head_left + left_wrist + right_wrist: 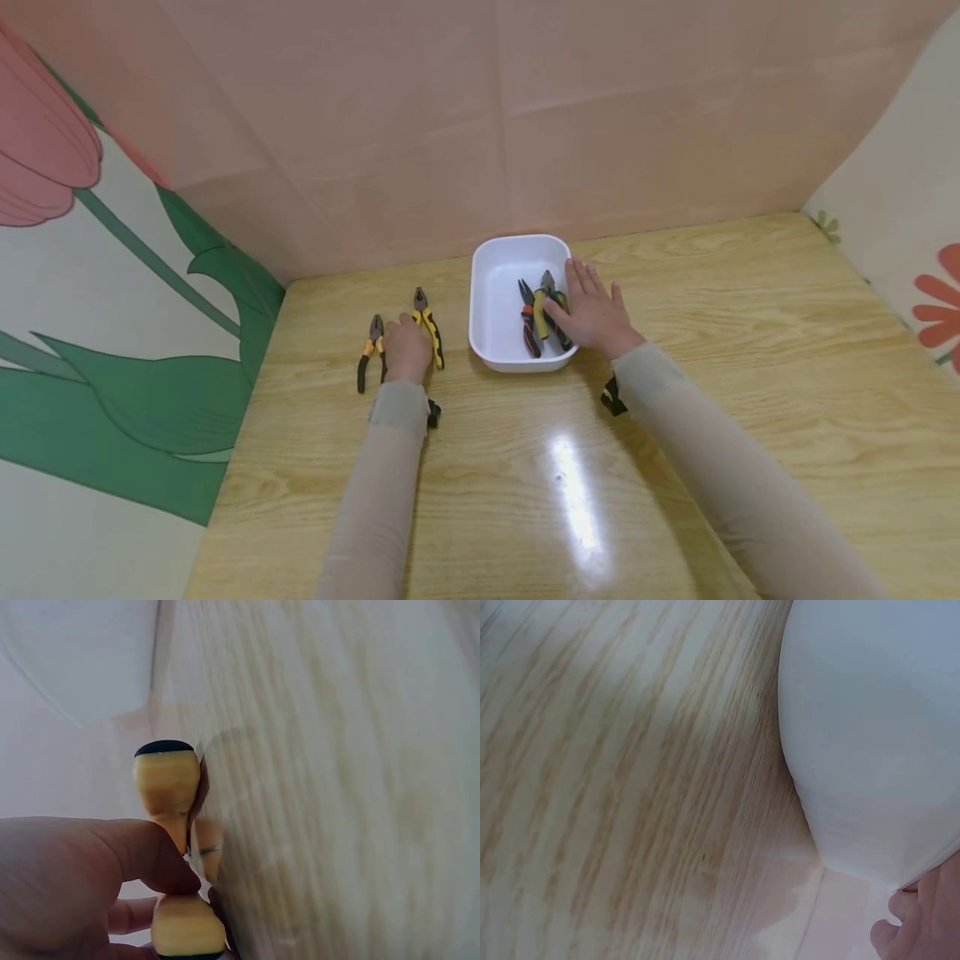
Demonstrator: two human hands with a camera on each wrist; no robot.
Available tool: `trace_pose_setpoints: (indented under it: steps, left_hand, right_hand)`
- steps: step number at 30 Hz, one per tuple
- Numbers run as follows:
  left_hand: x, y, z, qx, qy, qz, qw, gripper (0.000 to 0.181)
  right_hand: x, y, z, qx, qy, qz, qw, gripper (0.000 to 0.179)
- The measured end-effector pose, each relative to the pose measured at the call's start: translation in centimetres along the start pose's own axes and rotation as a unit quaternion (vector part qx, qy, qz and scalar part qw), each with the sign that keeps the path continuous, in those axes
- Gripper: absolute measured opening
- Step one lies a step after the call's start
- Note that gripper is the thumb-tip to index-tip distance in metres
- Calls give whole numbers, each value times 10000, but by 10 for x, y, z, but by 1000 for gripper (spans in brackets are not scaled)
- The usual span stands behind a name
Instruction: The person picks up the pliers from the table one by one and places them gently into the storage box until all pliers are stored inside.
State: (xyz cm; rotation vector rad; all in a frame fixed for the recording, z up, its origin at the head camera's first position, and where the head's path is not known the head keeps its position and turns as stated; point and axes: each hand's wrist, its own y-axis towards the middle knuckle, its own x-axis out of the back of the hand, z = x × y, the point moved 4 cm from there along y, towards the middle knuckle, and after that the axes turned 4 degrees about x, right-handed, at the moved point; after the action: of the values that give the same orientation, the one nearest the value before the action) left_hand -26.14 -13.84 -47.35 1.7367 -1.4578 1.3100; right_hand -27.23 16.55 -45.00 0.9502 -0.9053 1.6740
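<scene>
In the head view my left hand (408, 350) is over the left handle of yellow-and-black pliers (435, 340) lying on the table. The left wrist view shows thumb and fingers pinching one yellow handle (187, 926), while the other handle (166, 780) stands free beside the thumb. Left of that hand are orange-and-black pliers (372, 346), partly covered by it. My right hand (596, 315) rests on the right rim of a white plastic bin (491, 317), fingers straight, thumb reaching over the inside. Within the bin lie red-and-black long-nose pliers (529, 327) and yellow-and-green pliers (540, 313).
The wooden table (487, 483) meets a pink cloth-like backdrop (375, 125) just behind the bin. Walls with painted flowers stand at left and right. A dark wrist strap (613, 397) shows under the right cuff.
</scene>
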Motion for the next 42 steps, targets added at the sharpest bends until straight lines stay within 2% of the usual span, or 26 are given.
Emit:
trace_pose_setpoints:
  steps: [14,19,23,26,32,37,40,42]
  left_hand:
    - [2,1,1,-200,-45,89,9998,34]
    - [5,2,5,-187,-419,395,9982,34]
    - [7,5,9,-62,-899,652,9938,23]
    - [8,7,14,16,-1376,800,9873,20]
    - [7,8,21,91,-2210,1009,9700,35]
    - [7,4,23,264,-2945,1121,9487,41]
    - [5,4,23,471,-3366,1295,9315,42]
    - [3,6,25,612,-3544,1383,9228,42]
  right_hand:
    - [-1,2,1,-49,25,42,10000,87]
    - [-1,2,1,-75,-3,50,10000,87]
    - [-1,2,0,-56,0,50,10000,87]
    - [-2,2,0,-50,8,40,10000,87]
    - [-3,3,-1,-57,16,36,10000,88]
    - [-2,3,-1,-41,32,15,10000,88]
    - [-2,2,0,-41,33,19,10000,88]
    - [-2,2,0,-39,34,19,10000,88]
